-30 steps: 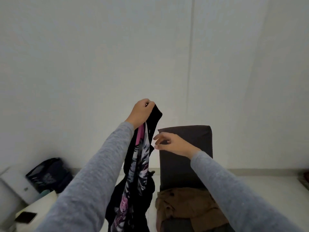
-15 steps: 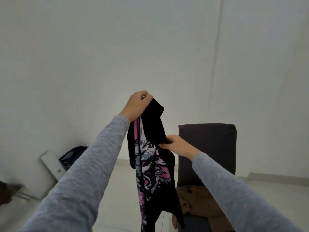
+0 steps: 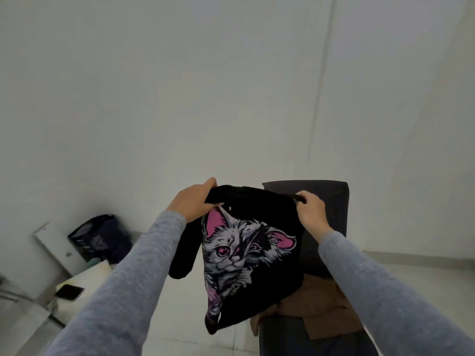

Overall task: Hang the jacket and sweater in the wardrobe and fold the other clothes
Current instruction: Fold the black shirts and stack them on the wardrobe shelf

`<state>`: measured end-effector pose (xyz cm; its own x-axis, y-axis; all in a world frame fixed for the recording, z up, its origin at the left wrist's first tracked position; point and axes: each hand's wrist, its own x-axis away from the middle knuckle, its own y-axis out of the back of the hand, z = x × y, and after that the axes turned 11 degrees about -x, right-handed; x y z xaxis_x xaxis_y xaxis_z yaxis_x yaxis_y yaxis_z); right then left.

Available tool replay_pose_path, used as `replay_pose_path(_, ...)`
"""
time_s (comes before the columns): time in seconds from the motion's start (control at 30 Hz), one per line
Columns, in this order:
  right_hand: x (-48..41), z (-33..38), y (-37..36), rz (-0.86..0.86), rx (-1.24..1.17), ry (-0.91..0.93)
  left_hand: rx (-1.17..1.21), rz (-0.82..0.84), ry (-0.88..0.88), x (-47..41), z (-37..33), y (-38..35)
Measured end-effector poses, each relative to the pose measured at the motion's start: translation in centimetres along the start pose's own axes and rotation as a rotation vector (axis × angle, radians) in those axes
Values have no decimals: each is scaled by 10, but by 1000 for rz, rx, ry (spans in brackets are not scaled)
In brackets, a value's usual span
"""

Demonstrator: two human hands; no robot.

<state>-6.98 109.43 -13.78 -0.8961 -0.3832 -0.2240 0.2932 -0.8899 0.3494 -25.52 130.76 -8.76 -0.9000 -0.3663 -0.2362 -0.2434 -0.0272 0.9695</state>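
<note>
Hands — left hand [image 3: 191, 202], right hand [image 3: 309, 211] — pinch top corners of the T-shirt [image 3: 246, 255], spread before the chair [image 3: 326, 191].

Single head-worn view (wide-angle), forward and downward, near a chair [image 3: 336, 201] and wall [image 3: 154, 98].

The left arm [image 3: 123, 286] and right arm [image 3: 380, 286], grey-sleeved, reach forward, with the left hand [image 3: 191, 201] and right hand [image 3: 309, 210] raised level and apart, fingers [image 3: 303, 196] curled round the top edge of the black T-shirt [image 3: 272, 283].
</note>
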Motion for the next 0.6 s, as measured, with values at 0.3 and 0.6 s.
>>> replay_pose_path(0.3,23,-38,19,0,149,-186,160,-134,11,-10,2,-27)
replay_pose_path(0.6,22,-25,39,-109,99,-191,106,-195,-7,-5,-10,-6)
